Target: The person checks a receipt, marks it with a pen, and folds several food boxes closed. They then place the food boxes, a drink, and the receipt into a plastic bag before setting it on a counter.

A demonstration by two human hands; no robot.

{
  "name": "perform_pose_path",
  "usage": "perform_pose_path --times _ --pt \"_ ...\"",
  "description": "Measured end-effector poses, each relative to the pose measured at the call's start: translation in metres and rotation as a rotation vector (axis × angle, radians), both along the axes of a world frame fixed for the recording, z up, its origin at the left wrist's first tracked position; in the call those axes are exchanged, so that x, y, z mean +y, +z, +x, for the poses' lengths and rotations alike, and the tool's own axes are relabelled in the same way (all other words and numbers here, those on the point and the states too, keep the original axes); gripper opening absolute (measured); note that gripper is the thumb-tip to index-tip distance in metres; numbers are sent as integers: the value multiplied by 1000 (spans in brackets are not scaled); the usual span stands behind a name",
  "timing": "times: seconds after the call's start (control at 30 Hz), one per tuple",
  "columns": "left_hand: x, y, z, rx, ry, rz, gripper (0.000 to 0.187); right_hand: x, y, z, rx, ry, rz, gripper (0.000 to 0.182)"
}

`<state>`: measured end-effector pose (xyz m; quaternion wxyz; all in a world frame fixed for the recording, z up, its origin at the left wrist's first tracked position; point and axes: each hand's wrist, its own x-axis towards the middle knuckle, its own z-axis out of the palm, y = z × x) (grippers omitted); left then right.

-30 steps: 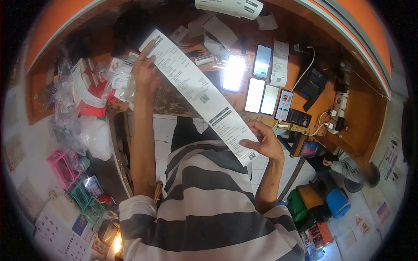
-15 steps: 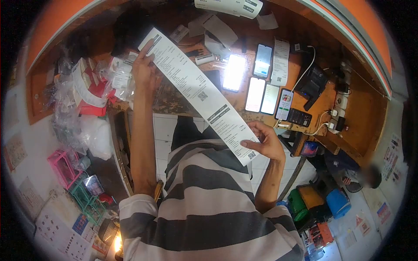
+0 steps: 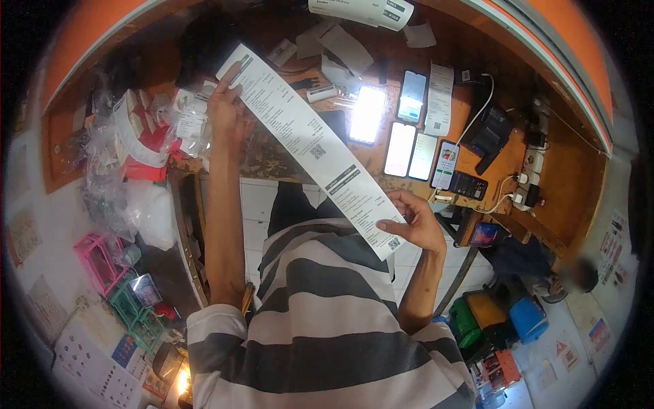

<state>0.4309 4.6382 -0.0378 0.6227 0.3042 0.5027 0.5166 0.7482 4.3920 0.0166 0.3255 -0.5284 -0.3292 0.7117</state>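
Observation:
A long printed receipt (image 3: 293,129) with QR codes stretches diagonally across the view, between my two hands. My left hand (image 3: 227,109) grips its upper left end, with the index finger lying along the paper's edge. At the lower right end, my right hand (image 3: 417,221) pinches the strip, thumb on the printed face and fingers behind it. Past the receipt, several phones lie on the wooden desk, among them a brightly lit phone (image 3: 367,114) and a phone with a picture on its screen (image 3: 445,165).
A second receipt (image 3: 439,99) lies by the phones, near a black device (image 3: 484,136) and a charging cable. Plastic bags (image 3: 109,150) and red packaging crowd the left. Plugs sit in a power strip (image 3: 533,160) at the right. Another person (image 3: 521,262) is at the lower right.
My hands and the receipt stay almost still. The view has shifted very slightly, and the other person at the right has changed posture.

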Motion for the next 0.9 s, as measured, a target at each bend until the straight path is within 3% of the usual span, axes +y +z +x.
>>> perform_pose_path --times 0.13,0.23,0.27,0.37,0.43,0.47,0.53,0.57,0.6,0.67,0.7,0.8,0.83,0.9 --pt "-6 5 0 4 -3 42 46 -3 -6 -1 -45 35 32 42" --pt "-16 17 5 18 -61 15 50 -4 -14 1 -207 75 97 38" --pt "-20 19 7 16 -70 16 50 -2 -16 1 -417 112 216 38" --pt "-30 19 15 63 -120 143 53 16 -7 -2 -529 209 147 51" --pt "-49 30 28 11 -166 40 57 33 -5 -16 -670 225 234 67" --pt "-56 41 39 25 -188 33 53 44 -6 -28 -645 137 321 78" --pt "-69 61 61 53 -232 21 46 69 -14 -49 -437 -13 466 81" --pt "-71 60 64 -58 -268 11 45 79 -10 -61 -283 -111 410 63" --pt "-72 55 65 -71 -262 25 45 80 -15 -66 -261 -93 417 63" --pt "-72 58 62 -26 -230 -10 45 81 -18 -70 -92 -36 220 39" --pt "-71 56 56 -24 -215 -8 45 77 -14 -69 -175 -19 264 22" --pt "-72 46 34 -8 -102 -35 45 57 -39 -56 -225 109 206 19" --pt "-75 47 27 24 -64 -54 45 53 -40 -58 -78 1 232 16" --pt "-82 42 12 31 -24 -51 44 50 -38 -57 -107 -28 216 15"
